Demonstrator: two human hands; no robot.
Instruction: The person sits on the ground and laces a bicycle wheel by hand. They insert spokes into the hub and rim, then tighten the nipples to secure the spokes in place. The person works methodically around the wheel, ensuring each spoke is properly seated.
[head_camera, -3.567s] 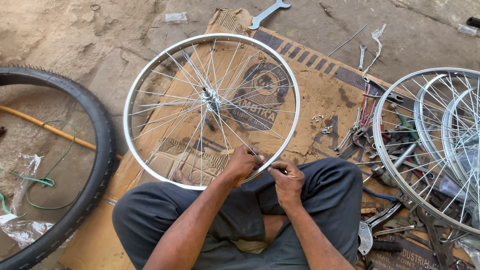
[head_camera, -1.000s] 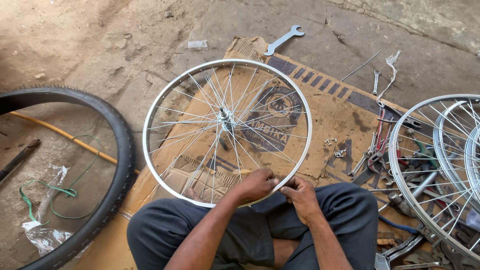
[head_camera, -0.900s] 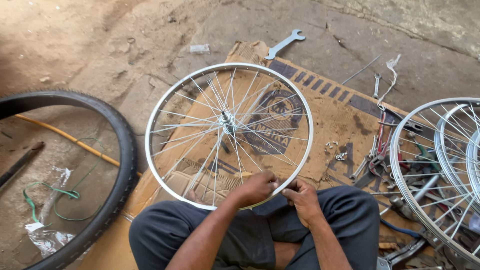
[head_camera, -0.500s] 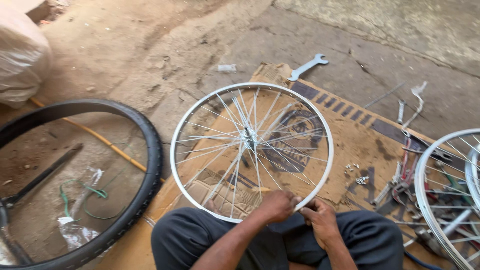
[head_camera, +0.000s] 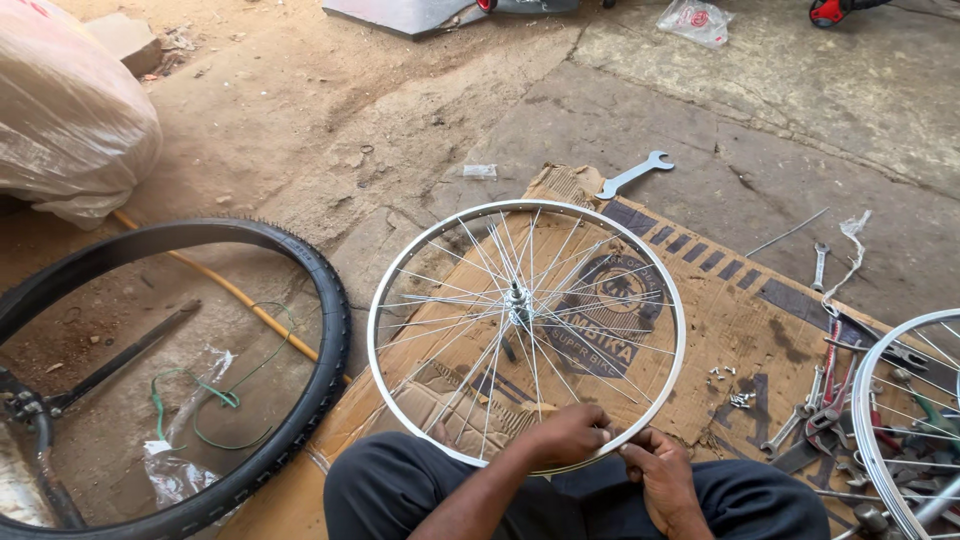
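A silver spoked bicycle wheel rim (head_camera: 400, 275) lies flat on a sheet of brown cardboard (head_camera: 740, 320) in front of my crossed legs, its hub (head_camera: 517, 296) at the centre. My left hand (head_camera: 567, 435) grips the near edge of the rim, fingers curled over it. Right beside it, my right hand (head_camera: 660, 478) pinches at the same stretch of rim, fingers closed around a spoke end or nipple; what it holds is too small to tell.
A black tyre (head_camera: 300, 270) lies on the dirt at left, with a yellow rod (head_camera: 240, 295) and green wire (head_camera: 215, 395) inside it. A wrench (head_camera: 632, 174) rests beyond the cardboard. Tools, pliers (head_camera: 830, 395) and small nipples (head_camera: 735, 385) lie at right, beside another wheel (head_camera: 870, 420). A plastic sack (head_camera: 70, 110) sits far left.
The view has tilted up and shifted left, showing more ground, the sack and the tyre. Both hands stay at the near edge of the rim.
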